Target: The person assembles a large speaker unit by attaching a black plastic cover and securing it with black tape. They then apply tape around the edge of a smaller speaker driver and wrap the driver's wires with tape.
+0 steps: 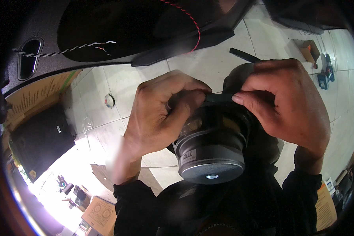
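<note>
A loudspeaker driver (212,167) with a round silver-grey magnet rests against my lap, its magnet side toward me. Along its far rim runs a black strip (220,97), which looks like foam or rubber tape. My left hand (161,108) pinches the strip at the rim between thumb and fingers. Close by on the right, my right hand (285,100) pinches the same strip. A loose black end (244,54) sticks out beyond the right knuckles; its link to the strip is hidden behind the hand. The fingertips hide part of the rim.
Overhead, a black speaker cabinet (145,63) has a large dark opening. A grey-white twisted wire (69,51) and a red one (198,31) hang there. On the tiled floor lie a tape roll (109,101), a small open box (310,51), a cordless drill (327,72) and a cardboard box (100,216).
</note>
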{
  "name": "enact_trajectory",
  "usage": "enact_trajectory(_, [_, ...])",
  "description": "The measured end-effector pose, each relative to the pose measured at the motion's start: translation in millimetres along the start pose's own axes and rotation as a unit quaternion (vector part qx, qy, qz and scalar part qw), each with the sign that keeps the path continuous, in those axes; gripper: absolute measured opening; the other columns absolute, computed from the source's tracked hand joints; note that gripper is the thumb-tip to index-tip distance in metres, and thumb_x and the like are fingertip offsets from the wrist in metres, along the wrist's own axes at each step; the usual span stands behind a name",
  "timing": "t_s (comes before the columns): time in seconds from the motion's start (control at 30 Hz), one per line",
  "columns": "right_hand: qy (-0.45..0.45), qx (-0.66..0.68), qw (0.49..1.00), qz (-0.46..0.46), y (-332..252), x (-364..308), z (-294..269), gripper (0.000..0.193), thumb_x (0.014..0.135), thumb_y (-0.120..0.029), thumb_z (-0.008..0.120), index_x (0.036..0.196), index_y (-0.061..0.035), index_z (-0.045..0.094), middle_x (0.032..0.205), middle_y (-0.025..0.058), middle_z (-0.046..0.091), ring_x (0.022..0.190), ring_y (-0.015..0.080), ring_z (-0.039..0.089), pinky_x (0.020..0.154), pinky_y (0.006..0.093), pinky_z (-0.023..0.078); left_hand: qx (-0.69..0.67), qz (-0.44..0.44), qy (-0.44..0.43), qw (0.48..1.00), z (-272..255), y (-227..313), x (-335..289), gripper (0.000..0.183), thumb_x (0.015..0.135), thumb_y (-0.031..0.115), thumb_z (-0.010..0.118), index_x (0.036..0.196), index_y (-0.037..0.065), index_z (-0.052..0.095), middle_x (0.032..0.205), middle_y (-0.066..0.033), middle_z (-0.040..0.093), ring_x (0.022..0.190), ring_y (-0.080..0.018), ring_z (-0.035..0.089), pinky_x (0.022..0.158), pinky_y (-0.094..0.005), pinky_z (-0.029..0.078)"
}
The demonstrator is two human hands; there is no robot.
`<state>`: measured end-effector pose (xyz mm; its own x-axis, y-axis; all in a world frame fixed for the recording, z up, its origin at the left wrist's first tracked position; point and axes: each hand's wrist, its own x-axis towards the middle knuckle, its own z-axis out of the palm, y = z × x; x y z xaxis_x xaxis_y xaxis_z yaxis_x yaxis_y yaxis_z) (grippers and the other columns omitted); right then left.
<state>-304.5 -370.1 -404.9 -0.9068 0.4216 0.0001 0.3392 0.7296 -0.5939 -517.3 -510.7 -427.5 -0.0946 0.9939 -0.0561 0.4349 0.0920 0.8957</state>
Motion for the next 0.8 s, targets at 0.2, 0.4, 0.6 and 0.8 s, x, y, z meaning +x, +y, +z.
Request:
enact_trajectory(0.2, [0.012, 0.035, 0.999, 0.035, -1, -11, 2, 0.021, 0.088, -0.018, 0.080, 0.078, -0.0006, 0.072, 0.068, 0.0127, 0.066, 0.055, 0.0220, 0.062, 0.055, 0.0319, 0.047, 0.004, 0.021, -0.048, 0.999, 1, 5, 12, 0.012, 0.085, -0.007, 0.065, 0.094, -0.005, 0.073, 0.083, -0.0158, 0.072, 0.072, -0.0246, 0.073, 0.063, -0.0340, 0.053])
enact_trajectory(0.4, [-0.008, 0.048, 0.997, 0.054, -4, -16, 0, 0.019, 0.086, -0.014, 0.080, 0.076, -0.0005, 0.071, 0.068, 0.0118, 0.067, 0.052, 0.0217, 0.062, 0.053, 0.0322, 0.046, 0.014, -0.029, -0.067, 0.997, 7, 12, 17, 0.006, 0.083, -0.008, 0.065, 0.086, -0.005, 0.070, 0.080, -0.0165, 0.073, 0.072, -0.0280, 0.073, 0.063, -0.0364, 0.053])
enact_trajectory(0.6, [0.018, 0.065, 0.995, 0.079, -3, -21, 9, 0.020, 0.086, -0.013, 0.081, 0.074, -0.0009, 0.069, 0.066, 0.0113, 0.067, 0.053, 0.0218, 0.063, 0.053, 0.0315, 0.045, 0.032, -0.036, -0.080, 0.996, 7, 17, 23, 0.006, 0.081, -0.008, 0.065, 0.085, -0.005, 0.069, 0.080, -0.0185, 0.072, 0.071, -0.0294, 0.073, 0.064, -0.0382, 0.053])
enact_trajectory(0.8, [0.002, 0.064, 0.995, 0.077, -3, -21, 8, 0.019, 0.086, -0.012, 0.080, 0.075, -0.0014, 0.069, 0.066, 0.0118, 0.066, 0.053, 0.0224, 0.063, 0.053, 0.0319, 0.046, 0.041, 0.001, -0.095, 0.995, 7, 17, 27, 0.006, 0.083, -0.008, 0.066, 0.086, -0.005, 0.070, 0.080, -0.0173, 0.072, 0.069, -0.0293, 0.072, 0.061, -0.0376, 0.052])
